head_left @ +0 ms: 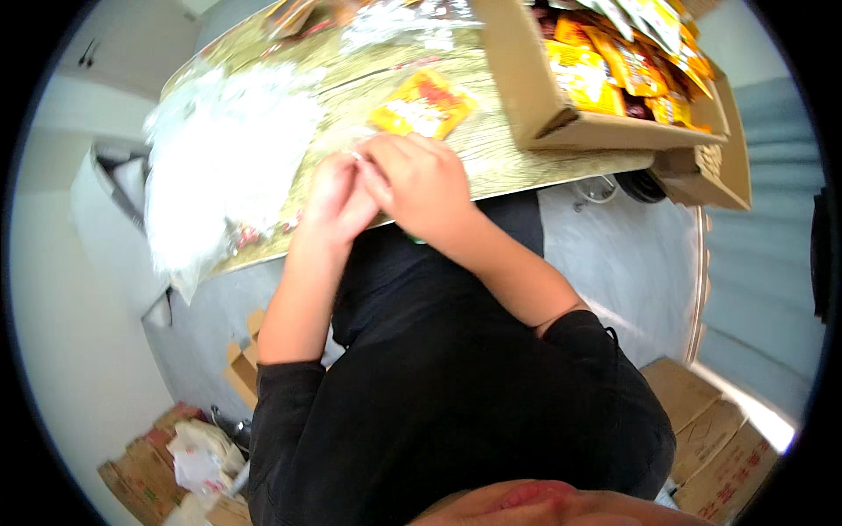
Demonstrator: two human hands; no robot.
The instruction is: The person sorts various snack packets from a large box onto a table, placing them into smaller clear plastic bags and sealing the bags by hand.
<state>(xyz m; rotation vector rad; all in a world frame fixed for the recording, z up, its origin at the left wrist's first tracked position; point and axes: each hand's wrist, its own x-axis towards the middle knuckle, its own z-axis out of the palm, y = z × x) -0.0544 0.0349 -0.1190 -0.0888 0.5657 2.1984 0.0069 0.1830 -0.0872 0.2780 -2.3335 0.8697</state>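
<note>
My left hand (338, 197) and my right hand (423, 182) meet over the near edge of the table, fingers closed and pinched together. A tiny pale, shiny bit shows between the fingertips, too small and blurred to name. Just beyond my right hand, a yellow-orange packet (427, 103) with red print lies flat on the wood-patterned table (478, 158). Left of my left hand spreads a large heap of clear plastic bags (228, 145), with small red bits near its lower edge.
An open cardboard box (614, 131) full of yellow packets (583, 79) stands at the table's right end. More clear plastic wrapping (412, 24) lies at the far edge. Flattened cardboard (710, 438) and a white plastic bag (202, 460) are on the floor behind me. A blue-grey curtain (759, 245) hangs at right.
</note>
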